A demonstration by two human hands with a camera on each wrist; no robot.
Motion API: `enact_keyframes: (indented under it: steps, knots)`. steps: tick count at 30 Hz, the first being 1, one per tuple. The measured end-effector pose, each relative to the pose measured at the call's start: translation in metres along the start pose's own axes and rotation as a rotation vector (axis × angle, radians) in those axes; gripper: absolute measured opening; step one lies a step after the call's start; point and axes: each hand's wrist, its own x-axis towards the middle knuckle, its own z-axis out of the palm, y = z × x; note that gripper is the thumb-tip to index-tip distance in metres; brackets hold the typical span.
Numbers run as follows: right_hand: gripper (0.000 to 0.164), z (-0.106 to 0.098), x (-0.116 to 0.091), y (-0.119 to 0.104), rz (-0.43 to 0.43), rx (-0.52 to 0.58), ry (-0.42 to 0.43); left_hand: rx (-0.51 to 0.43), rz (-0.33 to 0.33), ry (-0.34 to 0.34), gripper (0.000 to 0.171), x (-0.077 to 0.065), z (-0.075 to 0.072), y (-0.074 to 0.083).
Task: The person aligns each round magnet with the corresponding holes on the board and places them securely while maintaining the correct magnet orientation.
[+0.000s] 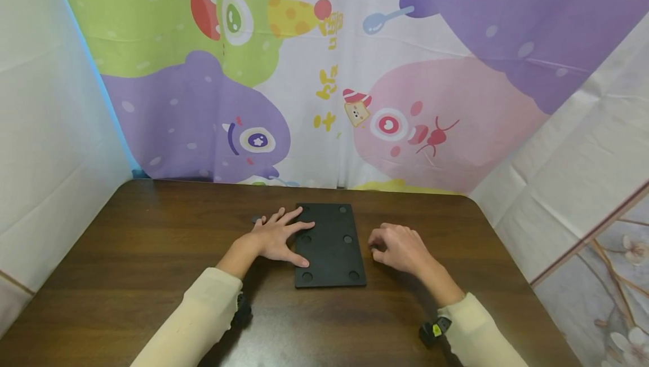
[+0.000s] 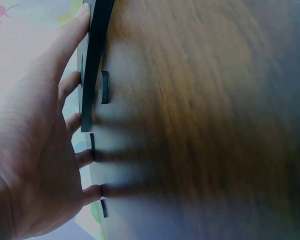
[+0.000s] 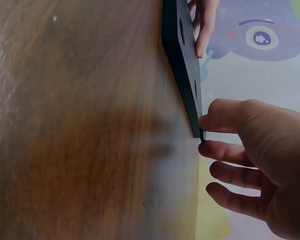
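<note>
In the head view, a flat, black, rectangular board (image 1: pixel 327 251) lies near the middle of a brown, wood-look worktop (image 1: pixel 167 243). It has round dents in two rows of three. The left hand (image 1: pixel 278 241) is over its left edge. Its grip is spread wide, with the thumb and two fingers on the board and the other two fingers past its edge. A small, dark, flat piece (image 1: pixel 256 220) is just beside those fingers. The right hand (image 1: pixel 400 247) is near the board's right edge with its fingers bent. Both arms have cream sleeves (image 1: pixel 190 316). Behind the worktop hangs a white cloth (image 1: pixel 309 102) with bright cartoon monsters.

In the left wrist view, the left thumb touches the board. Three thin, dark, curved pieces (image 2: pixel 105 87) are on the worktop, two of them close to the ring finger and little finger.

In the right wrist view, the right hand's grip pinches a thin, dark piece (image 3: pixel 202 134) between thumb and first finger, in front of the board's end. I can't tell if it touches the board. The other fingers bend loosely below.
</note>
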Motion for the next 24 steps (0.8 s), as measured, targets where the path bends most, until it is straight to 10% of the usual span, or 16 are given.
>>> enact_keyframes:
  steps: [24]
  knots:
    - [0.012,-0.007,0.005,-0.019,-0.156,0.042,-0.001,-0.014,0.004,-0.005,0.103,-0.001,-0.002,0.001]
